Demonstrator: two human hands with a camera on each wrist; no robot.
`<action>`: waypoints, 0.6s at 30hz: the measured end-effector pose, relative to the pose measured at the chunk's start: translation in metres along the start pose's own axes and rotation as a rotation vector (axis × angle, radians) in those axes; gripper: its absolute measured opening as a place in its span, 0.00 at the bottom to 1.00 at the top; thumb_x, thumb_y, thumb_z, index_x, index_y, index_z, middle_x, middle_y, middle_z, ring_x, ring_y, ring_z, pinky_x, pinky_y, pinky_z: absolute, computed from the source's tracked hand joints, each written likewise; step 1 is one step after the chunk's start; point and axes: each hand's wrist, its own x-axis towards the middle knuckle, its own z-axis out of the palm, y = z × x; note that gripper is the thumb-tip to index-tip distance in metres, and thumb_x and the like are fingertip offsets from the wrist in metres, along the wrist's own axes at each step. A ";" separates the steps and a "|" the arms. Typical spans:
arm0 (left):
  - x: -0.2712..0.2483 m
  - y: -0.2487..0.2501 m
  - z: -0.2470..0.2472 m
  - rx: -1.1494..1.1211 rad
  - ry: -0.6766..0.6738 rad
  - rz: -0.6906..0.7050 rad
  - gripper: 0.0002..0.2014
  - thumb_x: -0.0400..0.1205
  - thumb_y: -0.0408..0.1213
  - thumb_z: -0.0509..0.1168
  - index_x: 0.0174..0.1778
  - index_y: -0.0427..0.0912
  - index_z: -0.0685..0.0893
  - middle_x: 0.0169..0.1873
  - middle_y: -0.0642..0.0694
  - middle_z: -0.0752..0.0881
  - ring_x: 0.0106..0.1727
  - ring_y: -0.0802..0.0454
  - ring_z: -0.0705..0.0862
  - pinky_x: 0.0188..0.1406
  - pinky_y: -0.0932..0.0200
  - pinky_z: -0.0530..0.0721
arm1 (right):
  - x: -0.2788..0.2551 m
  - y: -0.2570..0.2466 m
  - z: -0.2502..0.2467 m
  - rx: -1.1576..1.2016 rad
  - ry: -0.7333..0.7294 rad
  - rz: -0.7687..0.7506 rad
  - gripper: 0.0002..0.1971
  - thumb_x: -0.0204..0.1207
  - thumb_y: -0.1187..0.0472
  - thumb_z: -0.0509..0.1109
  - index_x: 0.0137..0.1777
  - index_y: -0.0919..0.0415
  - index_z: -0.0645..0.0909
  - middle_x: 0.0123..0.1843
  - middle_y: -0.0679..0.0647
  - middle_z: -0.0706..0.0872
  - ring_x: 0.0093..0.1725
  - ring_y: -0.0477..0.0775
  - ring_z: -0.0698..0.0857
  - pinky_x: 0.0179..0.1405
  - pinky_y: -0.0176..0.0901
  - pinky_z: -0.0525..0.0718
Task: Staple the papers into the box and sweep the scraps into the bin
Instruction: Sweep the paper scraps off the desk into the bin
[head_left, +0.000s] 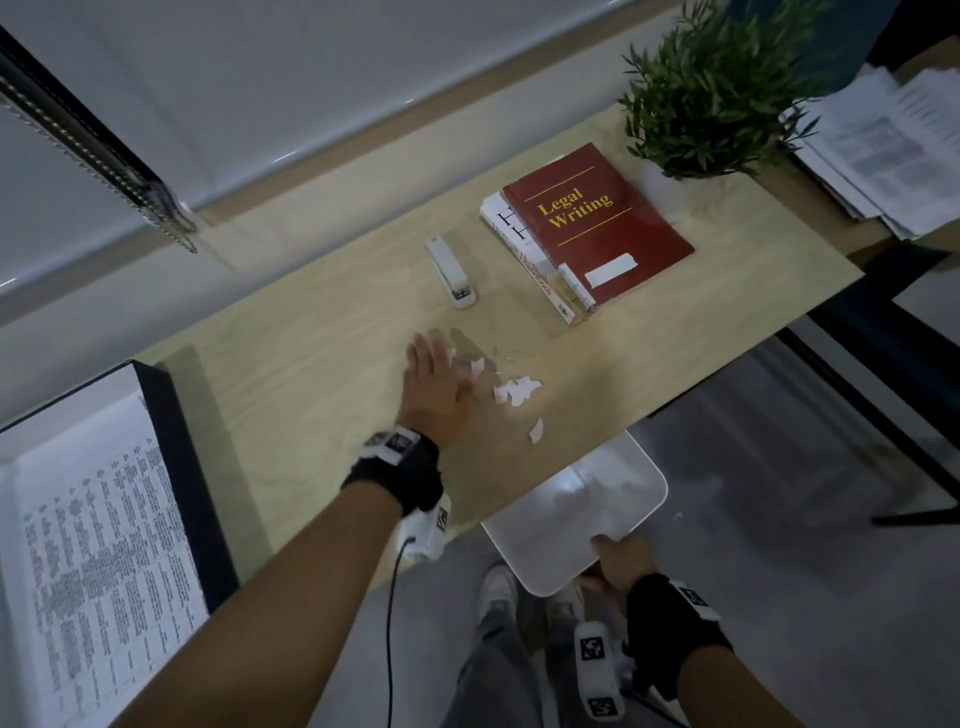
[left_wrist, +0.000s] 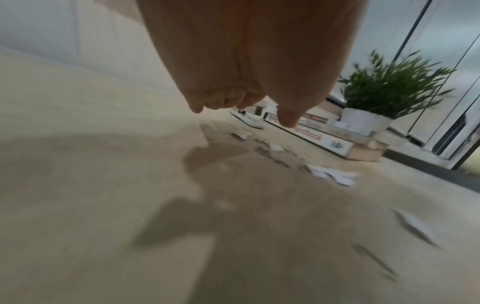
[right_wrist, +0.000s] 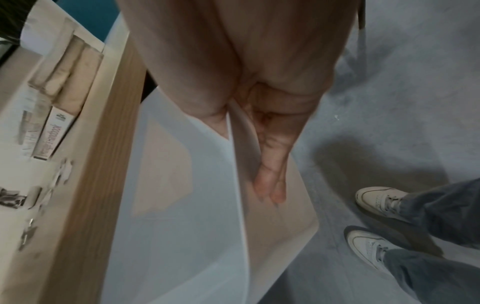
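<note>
Several white paper scraps (head_left: 514, 389) lie scattered on the wooden desk (head_left: 322, 364), with one stray scrap (head_left: 536, 430) nearer the front edge. My left hand (head_left: 436, 384) lies flat on the desk just left of them, fingers straight. In the left wrist view the scraps (left_wrist: 330, 174) sit right of my fingertips (left_wrist: 285, 119). My right hand (head_left: 618, 564) grips the near rim of a white plastic bin (head_left: 576, 514), held below the desk's front edge; the thumb is inside and the fingers (right_wrist: 270, 181) outside the wall of the bin (right_wrist: 182, 205). A white stapler (head_left: 451, 270) lies behind the scraps.
A black box (head_left: 171, 467) holding printed papers (head_left: 93, 545) sits at the desk's left end. Two stacked books (head_left: 592, 228), a potted plant (head_left: 711, 88) and a paper pile (head_left: 883, 150) stand at the back right. My shoes (right_wrist: 374, 222) are on the grey floor.
</note>
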 end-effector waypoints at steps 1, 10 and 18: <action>0.009 0.000 -0.004 -0.001 -0.021 -0.013 0.35 0.87 0.44 0.50 0.81 0.30 0.39 0.82 0.30 0.38 0.83 0.33 0.37 0.83 0.42 0.44 | 0.000 -0.001 -0.001 -0.005 0.002 0.001 0.11 0.79 0.75 0.58 0.59 0.76 0.75 0.49 0.71 0.82 0.35 0.66 0.84 0.19 0.53 0.88; -0.036 0.056 0.048 0.107 -0.166 0.297 0.35 0.82 0.48 0.53 0.82 0.34 0.51 0.83 0.29 0.42 0.83 0.32 0.39 0.83 0.39 0.43 | 0.012 0.000 -0.004 -0.040 0.017 -0.015 0.07 0.77 0.75 0.59 0.52 0.74 0.76 0.49 0.71 0.84 0.33 0.65 0.85 0.34 0.61 0.88; -0.110 0.095 0.095 0.100 -0.396 0.482 0.36 0.85 0.45 0.57 0.81 0.30 0.48 0.82 0.28 0.42 0.84 0.34 0.40 0.84 0.39 0.46 | 0.011 -0.001 -0.005 -0.036 0.048 -0.043 0.07 0.75 0.77 0.61 0.40 0.75 0.80 0.32 0.66 0.82 0.25 0.59 0.81 0.20 0.46 0.84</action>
